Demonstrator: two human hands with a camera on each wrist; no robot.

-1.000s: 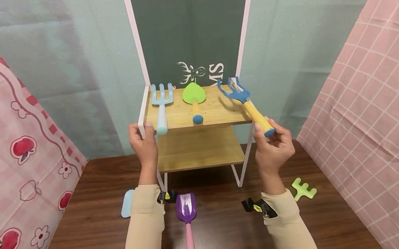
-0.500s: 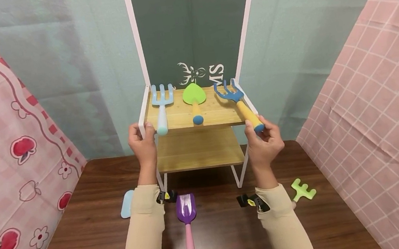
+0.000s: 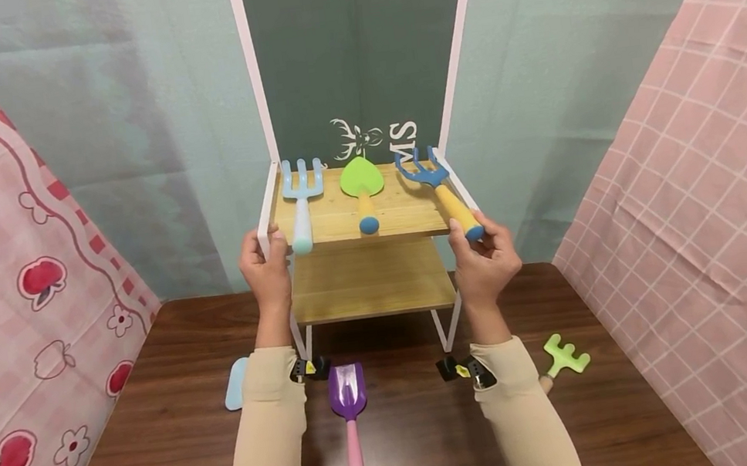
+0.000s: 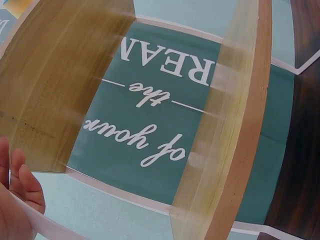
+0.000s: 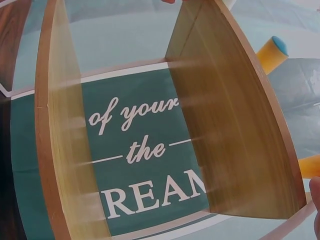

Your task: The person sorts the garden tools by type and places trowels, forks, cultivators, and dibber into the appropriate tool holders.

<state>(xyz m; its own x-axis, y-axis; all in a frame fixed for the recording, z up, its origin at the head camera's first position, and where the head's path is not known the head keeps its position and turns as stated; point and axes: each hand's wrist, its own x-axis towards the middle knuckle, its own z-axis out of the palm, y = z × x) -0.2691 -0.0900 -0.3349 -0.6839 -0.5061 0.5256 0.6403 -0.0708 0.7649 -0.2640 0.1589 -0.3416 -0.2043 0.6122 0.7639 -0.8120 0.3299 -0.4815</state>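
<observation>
In the head view my left hand [image 3: 267,269] grips the white side frame [image 3: 267,207] of a two-tier wooden shelf at its front left corner. My right hand [image 3: 485,258] pinches the yellow handle end of a blue hand rake [image 3: 435,177], whose tines lie over the right side of the upper board [image 3: 403,218]. Left of the rake on that board lie a green trowel [image 3: 361,178] with a yellow handle and a light blue hand fork [image 3: 302,189]. The left wrist view shows curled fingers [image 4: 27,185] by the white frame; the right one shows yellow handles [image 5: 272,56] past the board.
A purple scoop [image 3: 347,392] with a pink handle lies on the dark wood table [image 3: 414,446] before the shelf. A green fork [image 3: 566,355] lies right, and a light blue piece [image 3: 236,386] is partly behind the left sleeve. The lower board [image 3: 372,280] sits beneath.
My right hand has moved left and slightly up, bringing the rake from beyond the shelf's right edge in over the upper board. The left hand stays on the frame.
</observation>
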